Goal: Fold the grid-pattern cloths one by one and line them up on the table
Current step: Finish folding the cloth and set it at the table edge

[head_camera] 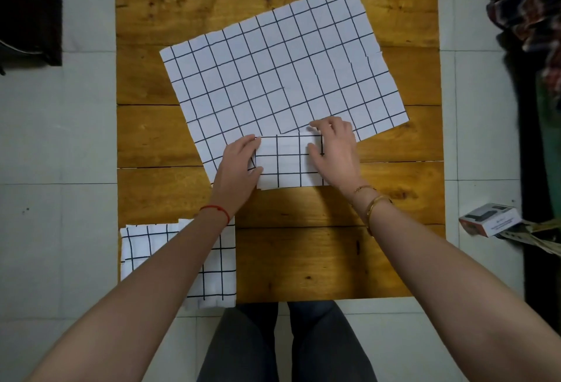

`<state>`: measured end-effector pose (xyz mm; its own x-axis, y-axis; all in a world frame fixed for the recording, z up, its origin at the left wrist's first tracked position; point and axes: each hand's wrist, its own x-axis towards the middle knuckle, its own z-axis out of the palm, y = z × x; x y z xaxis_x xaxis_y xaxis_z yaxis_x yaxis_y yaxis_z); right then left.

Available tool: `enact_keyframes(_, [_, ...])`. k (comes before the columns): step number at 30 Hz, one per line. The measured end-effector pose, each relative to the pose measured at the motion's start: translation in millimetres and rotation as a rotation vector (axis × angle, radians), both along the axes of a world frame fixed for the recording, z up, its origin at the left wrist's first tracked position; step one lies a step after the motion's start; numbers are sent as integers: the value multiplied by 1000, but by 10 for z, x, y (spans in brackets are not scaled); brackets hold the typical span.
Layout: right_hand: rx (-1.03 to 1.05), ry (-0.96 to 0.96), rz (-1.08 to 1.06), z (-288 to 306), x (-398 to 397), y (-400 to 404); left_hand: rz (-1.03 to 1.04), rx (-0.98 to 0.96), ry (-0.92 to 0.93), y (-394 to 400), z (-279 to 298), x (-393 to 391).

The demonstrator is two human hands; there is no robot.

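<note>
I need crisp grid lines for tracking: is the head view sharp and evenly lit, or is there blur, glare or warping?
Head view: grid lines on the spread cloth read sharp; soft, even light, no hard shadows; mild sheen on the table; frame corners dim; wide-angle bowing at the table's edges; both hands unblurred.

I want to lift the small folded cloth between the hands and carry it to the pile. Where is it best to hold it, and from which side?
Probably by its two short ends. The small folded cloth lies flat, long side left to right, partly over the unfolded cloth. The left hand and right hand already sit at those ends, so pinching all layers there from each side should keep the fold shut.
</note>
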<state>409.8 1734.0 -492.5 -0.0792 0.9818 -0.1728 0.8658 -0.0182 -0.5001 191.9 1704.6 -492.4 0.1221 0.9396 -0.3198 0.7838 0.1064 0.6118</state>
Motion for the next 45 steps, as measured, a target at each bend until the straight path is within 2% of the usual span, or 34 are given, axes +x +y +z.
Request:
enact_keyframes(5, [103, -181, 375, 46, -254, -75, -120, 112, 192, -107, -85, 37])
enact_keyframes(7, [81, -271, 532, 13, -371, -123, -142, 119, 256, -130, -103, 64])
enact_keyframes(10, [-17, -385, 622, -50, -502, -175, -155, 114, 317, -139, -88, 110])
enact_keyframes(16, [-87, -496, 624, -84, -483, -218, -216, 57, 454, -145, -86, 146])
enact_keyframes(24, [-123, -483, 536, -76, -161, -227, -358, 56, 638, -115, -102, 113])
enact_keyframes(31, [-139, -436, 335, -64, 324, -276, -356, 34, 691, -149, -115, 137])
enact_keyframes(38, [-99, -369, 191, 21, 163, -294, -371, 40, 663, -173, -71, 120])
enact_keyframes(40, [-73, -377, 248, 71, 77, -357, -382, 75, 669, -234, -61, 90])
enact_keyframes(45, [-76, -369, 548, 71, -202, -647, -412, 190, 604, -576, -102, 16])
